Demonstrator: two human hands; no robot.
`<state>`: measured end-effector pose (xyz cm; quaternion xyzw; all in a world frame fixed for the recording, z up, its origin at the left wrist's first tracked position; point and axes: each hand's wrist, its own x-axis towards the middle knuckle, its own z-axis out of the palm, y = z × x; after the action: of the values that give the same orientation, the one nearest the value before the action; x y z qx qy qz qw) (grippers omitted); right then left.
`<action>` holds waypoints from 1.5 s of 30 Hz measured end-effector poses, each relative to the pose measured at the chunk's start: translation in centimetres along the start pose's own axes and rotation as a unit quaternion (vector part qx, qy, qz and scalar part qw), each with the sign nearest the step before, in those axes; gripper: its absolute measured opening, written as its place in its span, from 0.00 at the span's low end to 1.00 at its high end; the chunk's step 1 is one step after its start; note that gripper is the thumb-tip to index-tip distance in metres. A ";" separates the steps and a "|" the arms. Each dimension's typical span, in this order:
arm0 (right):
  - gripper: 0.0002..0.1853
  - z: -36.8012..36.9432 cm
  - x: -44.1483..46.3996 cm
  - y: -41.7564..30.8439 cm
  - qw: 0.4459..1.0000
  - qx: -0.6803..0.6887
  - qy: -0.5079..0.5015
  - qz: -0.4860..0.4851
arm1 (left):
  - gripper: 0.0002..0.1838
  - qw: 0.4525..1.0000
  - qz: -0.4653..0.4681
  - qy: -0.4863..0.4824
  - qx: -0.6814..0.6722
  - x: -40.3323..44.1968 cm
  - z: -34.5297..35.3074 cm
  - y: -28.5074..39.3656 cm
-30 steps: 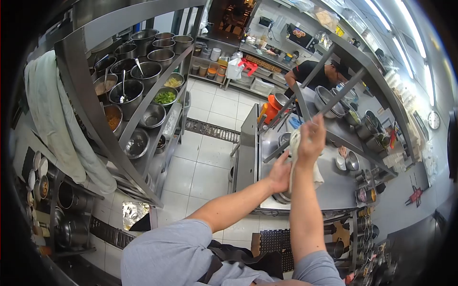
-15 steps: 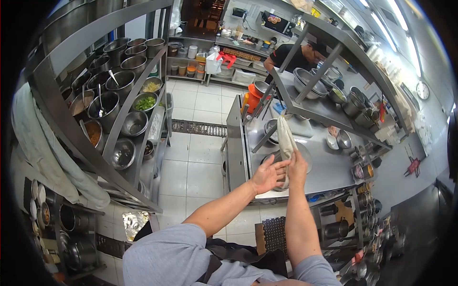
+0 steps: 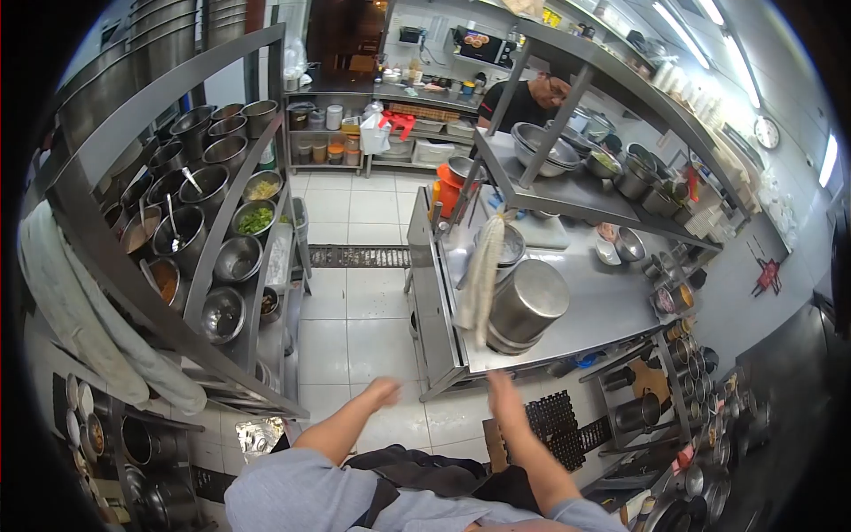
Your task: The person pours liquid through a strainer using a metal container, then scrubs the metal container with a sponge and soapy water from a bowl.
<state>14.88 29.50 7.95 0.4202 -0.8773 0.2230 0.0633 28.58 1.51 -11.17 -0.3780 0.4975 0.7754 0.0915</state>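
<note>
Above the floor, my left hand [image 3: 383, 392] is smeared by motion and touches nothing that I can make out. My right hand [image 3: 503, 390] is blurred as well, just in front of the steel table's near edge; the fingers of both are unclear. A cream cloth [image 3: 483, 279] hangs from the shelf frame over the table [image 3: 594, 288], away from both hands. Right beside the cloth stands a large upturned steel pot [image 3: 529, 306], the thing nearest to my right hand.
On the left is a steel rack [image 3: 297, 410] of pots and bowls, with towels [image 3: 75, 310] on its side. A person [image 3: 523, 97] bends behind the overshelf [image 3: 585, 191]. Orange container [image 3: 449, 191] at the table's far left corner; black mat [image 3: 554, 426] on the floor.
Both hands have let go of the cloth and drawn back towards my body, moving apart. The cloth now hangs from the frame, and the upturned pot shows fully. The view has shifted right.
</note>
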 end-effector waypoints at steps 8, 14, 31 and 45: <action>0.15 1.2 -49.5 9.2 0.787 -0.086 -0.190 0.581 | 0.17 0.967 -0.199 0.157 -0.022 -6.3 -9.3 -7.7; 0.14 -1.0 -56.5 4.5 0.676 -0.086 -0.082 0.727 | 0.10 0.982 0.040 0.101 0.155 1.5 3.9 6.9; 0.17 1.4 -45.6 15.5 0.775 0.077 -0.088 0.621 | 0.19 0.959 0.198 -0.008 0.204 -2.1 23.0 11.7; 0.19 0.3 -33.9 22.9 0.814 0.054 -0.113 0.567 | 0.15 0.968 0.216 0.088 0.088 6.1 19.8 23.1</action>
<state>19.08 65.93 -10.16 -0.1265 -0.9476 0.2173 -0.1969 2.54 5.44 5.28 -0.3194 0.6399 0.6932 -0.0891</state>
